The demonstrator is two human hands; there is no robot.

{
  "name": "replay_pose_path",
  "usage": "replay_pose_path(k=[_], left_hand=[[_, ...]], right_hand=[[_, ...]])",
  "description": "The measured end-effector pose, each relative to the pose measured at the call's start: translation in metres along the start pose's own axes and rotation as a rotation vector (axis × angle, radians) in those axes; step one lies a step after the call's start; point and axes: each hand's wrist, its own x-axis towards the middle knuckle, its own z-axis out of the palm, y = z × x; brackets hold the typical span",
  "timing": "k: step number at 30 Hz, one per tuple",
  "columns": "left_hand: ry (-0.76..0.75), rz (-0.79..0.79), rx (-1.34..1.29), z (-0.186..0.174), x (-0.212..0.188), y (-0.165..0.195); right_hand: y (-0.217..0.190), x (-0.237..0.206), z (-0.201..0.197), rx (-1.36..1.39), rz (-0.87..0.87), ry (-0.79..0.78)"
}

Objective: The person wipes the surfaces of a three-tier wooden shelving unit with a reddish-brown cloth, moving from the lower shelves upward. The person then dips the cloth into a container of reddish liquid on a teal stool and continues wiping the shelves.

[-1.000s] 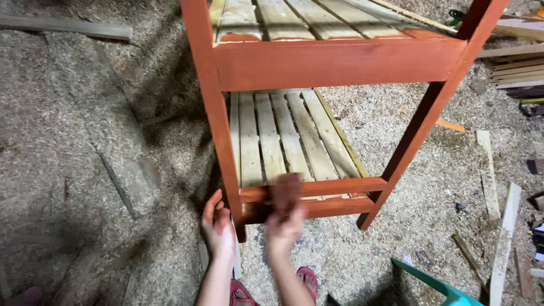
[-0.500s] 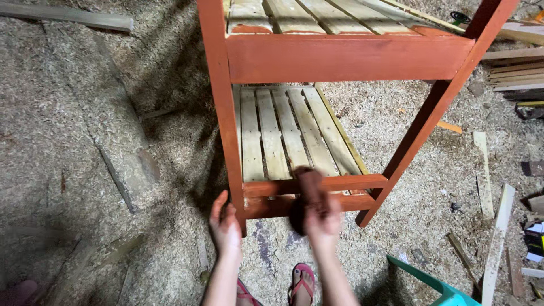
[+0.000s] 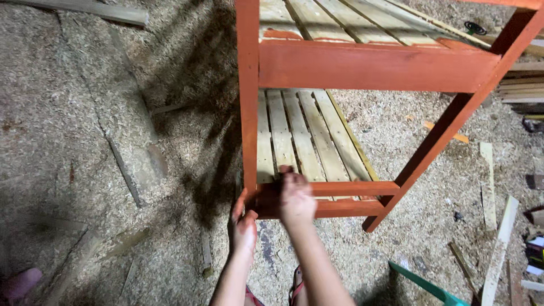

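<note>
A wooden shelf rack (image 3: 374, 65) with red-painted legs and rails and bare pale slats stands on a sawdust floor. My right hand (image 3: 296, 198) rests on the lower front rail (image 3: 351, 188), close to the front left leg (image 3: 249, 130). Its fingers are closed on a small dark brush or pad, which is blurred. My left hand (image 3: 245, 225) is lower and to the left, by the foot of that leg. Its fingers are apart and it holds nothing. The lower slats (image 3: 300, 136) lie just behind both hands.
Sawdust covers the floor. Wood offcuts and strips (image 3: 501, 238) lie at the right, and a long plank (image 3: 85, 8) at the top left. A teal piece (image 3: 425, 283) sticks up at the bottom right. My sandalled feet (image 3: 294, 286) are below the rail.
My right hand slid right along the lower rail, then back left towards the leg. My left hand stayed by the foot of the leg. The view shifted a little.
</note>
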Motion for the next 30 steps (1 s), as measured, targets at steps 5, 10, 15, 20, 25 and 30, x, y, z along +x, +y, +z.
replay_pose_path(k=[5, 10, 15, 20, 25, 30], left_hand=[[-0.136, 0.259, -0.063, 0.006, 0.005, 0.003], [-0.075, 0.093, 0.022, -0.004, 0.001, 0.004], [-0.170, 0.110, -0.039, -0.020, 0.008, 0.004], [-0.197, 0.170, 0.013, -0.032, 0.017, -0.002], [-0.223, 0.129, 0.001, -0.035, 0.024, 0.002], [-0.287, 0.106, -0.176, -0.061, 0.033, 0.016]], right_hand=[[-0.032, -0.028, 0.009, -0.042, -0.270, -0.077], [0.012, -0.058, 0.014, 0.358, -0.299, -0.101], [0.081, -0.059, 0.013, 0.717, -0.273, -0.154], [0.099, -0.058, 0.037, 0.859, -0.096, 0.202], [0.056, -0.062, 0.093, 0.525, -0.391, 0.584], [0.012, -0.093, 0.125, 0.532, -0.442, 0.252]])
